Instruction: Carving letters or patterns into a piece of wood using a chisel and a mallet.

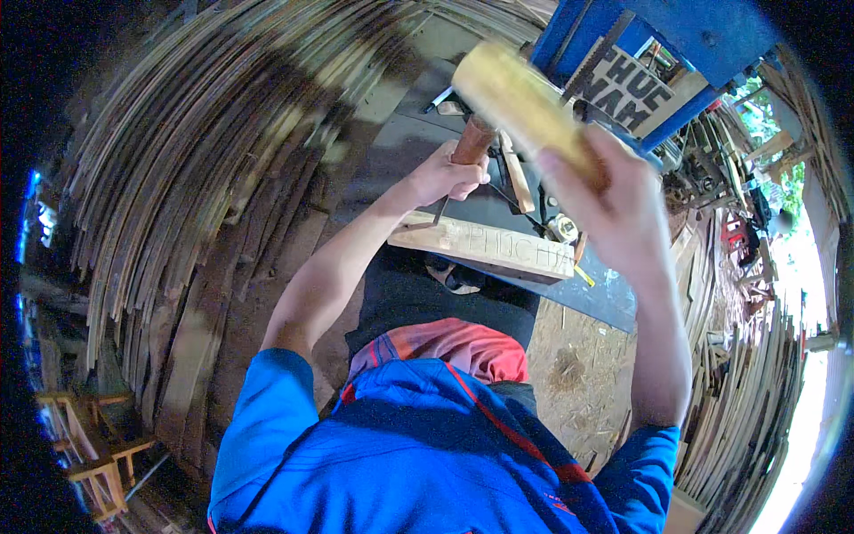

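Wearing blue shirt point(418, 454); pale wooden block point(485, 246) lies crosswise in front of me, letter marks along its face. My left hand point(447, 175) clenched around brown-handled chisel point(473, 142), thin blade point(439, 212) slanting down to block's left part. My right hand point(618, 205) wrapped around yellowish mallet point(516, 96), blurred, raised near chisel's top; cannot tell whether they touch. Tape measure point(562, 229) near block's right end. Farther off, stacked wood strips point(196, 151) at left, blue machine point(712, 36) at right.
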